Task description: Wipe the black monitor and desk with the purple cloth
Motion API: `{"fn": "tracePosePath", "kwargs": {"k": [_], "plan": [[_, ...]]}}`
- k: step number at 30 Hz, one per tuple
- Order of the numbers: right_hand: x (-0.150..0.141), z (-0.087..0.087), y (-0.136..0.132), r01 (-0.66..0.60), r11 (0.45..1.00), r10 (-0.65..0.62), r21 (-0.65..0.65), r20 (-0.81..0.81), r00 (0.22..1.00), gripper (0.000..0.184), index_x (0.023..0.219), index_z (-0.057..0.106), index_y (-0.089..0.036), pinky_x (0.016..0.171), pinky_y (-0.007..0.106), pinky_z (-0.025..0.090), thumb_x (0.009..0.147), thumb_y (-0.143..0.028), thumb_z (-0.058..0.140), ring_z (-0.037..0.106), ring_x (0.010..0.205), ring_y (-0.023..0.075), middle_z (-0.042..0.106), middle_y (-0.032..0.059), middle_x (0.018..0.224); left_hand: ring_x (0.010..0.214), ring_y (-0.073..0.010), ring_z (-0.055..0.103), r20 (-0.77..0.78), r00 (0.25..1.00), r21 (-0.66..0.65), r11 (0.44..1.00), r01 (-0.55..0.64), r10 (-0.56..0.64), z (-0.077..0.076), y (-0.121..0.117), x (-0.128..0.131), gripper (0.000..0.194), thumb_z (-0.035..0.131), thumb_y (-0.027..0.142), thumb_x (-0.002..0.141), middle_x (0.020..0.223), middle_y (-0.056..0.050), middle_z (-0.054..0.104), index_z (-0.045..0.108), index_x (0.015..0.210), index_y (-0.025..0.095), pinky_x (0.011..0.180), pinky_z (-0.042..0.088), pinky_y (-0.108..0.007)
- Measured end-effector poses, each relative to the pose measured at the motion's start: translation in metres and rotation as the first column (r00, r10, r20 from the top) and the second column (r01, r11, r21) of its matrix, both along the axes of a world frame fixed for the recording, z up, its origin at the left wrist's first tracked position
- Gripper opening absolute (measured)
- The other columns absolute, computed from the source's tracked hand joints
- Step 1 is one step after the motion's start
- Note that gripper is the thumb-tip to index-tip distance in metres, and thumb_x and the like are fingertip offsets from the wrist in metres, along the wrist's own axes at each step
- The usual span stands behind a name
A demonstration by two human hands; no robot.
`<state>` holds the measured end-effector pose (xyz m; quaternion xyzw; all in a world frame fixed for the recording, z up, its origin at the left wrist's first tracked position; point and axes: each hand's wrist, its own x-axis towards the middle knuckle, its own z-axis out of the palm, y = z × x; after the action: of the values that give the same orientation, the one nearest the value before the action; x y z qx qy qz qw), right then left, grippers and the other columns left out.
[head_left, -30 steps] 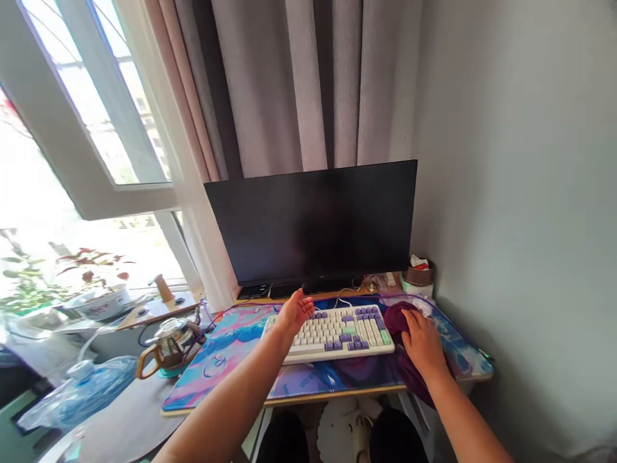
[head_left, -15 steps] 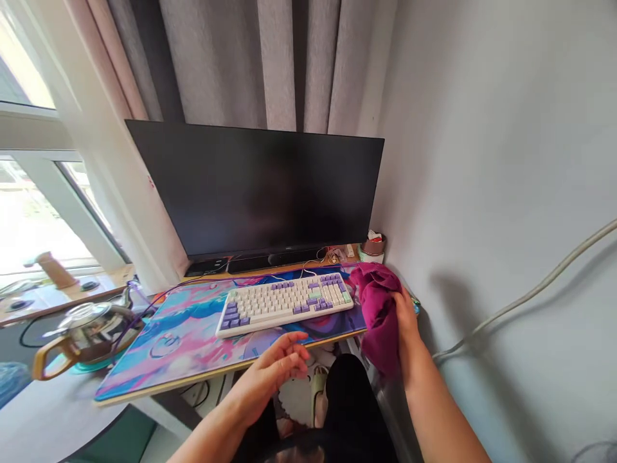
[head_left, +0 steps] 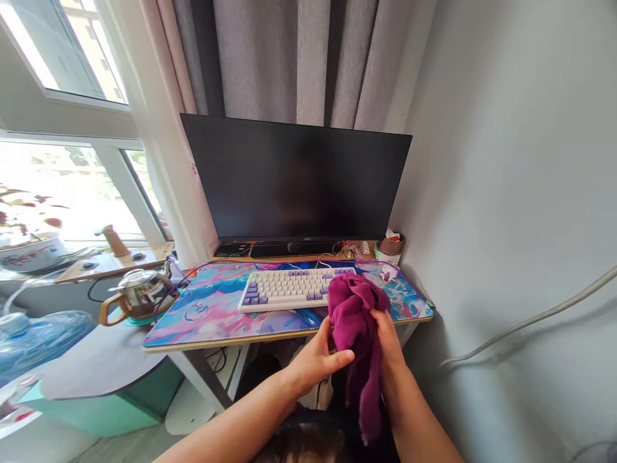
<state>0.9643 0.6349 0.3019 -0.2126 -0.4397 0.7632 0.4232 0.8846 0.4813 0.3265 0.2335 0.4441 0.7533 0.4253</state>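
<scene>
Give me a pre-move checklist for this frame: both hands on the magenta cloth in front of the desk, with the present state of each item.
1. Left hand has a grip on the magenta cloth: ok, thumb and fingers pinch its left side.
2. Right hand has a grip on the cloth: ok, fingers close on its right edge.
3. Cloth is off the keyboard: cannot tell, its top overlaps the keyboard's right end in this view.
4. Cloth hangs free: ok, its tail drops below the desk edge.
5. Monitor screen is dark: ok.
6. Glass teapot is apart from both hands: ok, it stands far left.
</scene>
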Motion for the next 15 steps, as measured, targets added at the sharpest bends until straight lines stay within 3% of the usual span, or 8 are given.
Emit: {"fn": "tracePosePath", "kwargs": {"k": [3, 6, 9, 12, 15], "plan": [[-0.005, 0.001, -0.013, -0.031, 0.959, 0.01, -0.282, -0.076, 0.997, 0.05, 0.115, 0.072, -0.023, 0.088, 0.036, 0.064, 0.072, -0.045, 0.086, 0.077, 0.092, 0.0204, 0.083, -0.0032, 0.101, 0.109, -0.0243, 0.075, 0.014, 0.988, -0.001, 0.988, -0.153, 0.153, -0.006, 0.002, 0.0, 0.071, 0.088, -0.006, 0.061, 0.117, -0.007, 0.079, 0.074, 0.122, 0.028, 0.092, 0.061, -0.027], [-0.004, -0.005, -0.01, 0.027, 0.933, -0.074, -0.36, -0.119, 0.99, 0.041, 0.102, 0.073, -0.025, 0.091, 0.032, 0.063, 0.066, -0.038, 0.088, 0.077, 0.098, 0.0186, 0.083, -0.0062, 0.098, 0.115, -0.0235, 0.072, -0.145, 0.949, -0.019, 0.958, -0.286, 0.28, -0.009, 0.0, -0.008, 0.065, 0.077, -0.011, 0.066, 0.116, -0.005, 0.079, 0.076, 0.118, 0.03, 0.1, 0.059, -0.028], [0.005, -0.015, 0.001, 0.036, 0.946, -0.093, -0.321, -0.163, 0.982, 0.029, 0.088, 0.072, -0.025, 0.09, 0.031, 0.063, 0.063, -0.033, 0.085, 0.077, 0.095, 0.0184, 0.082, -0.0068, 0.088, 0.124, -0.0216, 0.067, -0.333, 0.864, -0.024, 0.913, -0.407, 0.377, -0.007, -0.006, -0.02, 0.058, 0.067, -0.013, 0.072, 0.119, -0.003, 0.079, 0.079, 0.112, 0.028, 0.116, 0.049, -0.028], [0.017, -0.023, 0.01, -0.016, 0.976, -0.028, -0.216, -0.202, 0.979, 0.026, 0.087, 0.074, -0.026, 0.085, 0.032, 0.063, 0.062, -0.029, 0.083, 0.076, 0.09, 0.0189, 0.081, -0.0057, 0.085, 0.121, -0.0215, 0.068, -0.294, 0.83, 0.01, 0.87, -0.494, 0.475, 0.006, -0.019, -0.032, 0.051, 0.064, -0.01, 0.077, 0.116, -0.004, 0.079, 0.078, 0.112, 0.025, 0.111, 0.051, -0.026], [0.021, -0.027, 0.015, -0.095, 0.986, 0.067, -0.138, -0.195, 0.978, 0.034, 0.091, 0.077, -0.027, 0.079, 0.032, 0.062, 0.057, -0.022, 0.082, 0.075, 0.084, 0.0187, 0.081, -0.0039, 0.087, 0.122, -0.0249, 0.068, -0.243, 0.833, 0.06, 0.865, -0.498, 0.497, 0.029, -0.035, -0.042, 0.05, 0.062, -0.01, 0.076, 0.114, -0.004, 0.079, 0.078, 0.107, 0.026, 0.105, 0.055, -0.027]]}}
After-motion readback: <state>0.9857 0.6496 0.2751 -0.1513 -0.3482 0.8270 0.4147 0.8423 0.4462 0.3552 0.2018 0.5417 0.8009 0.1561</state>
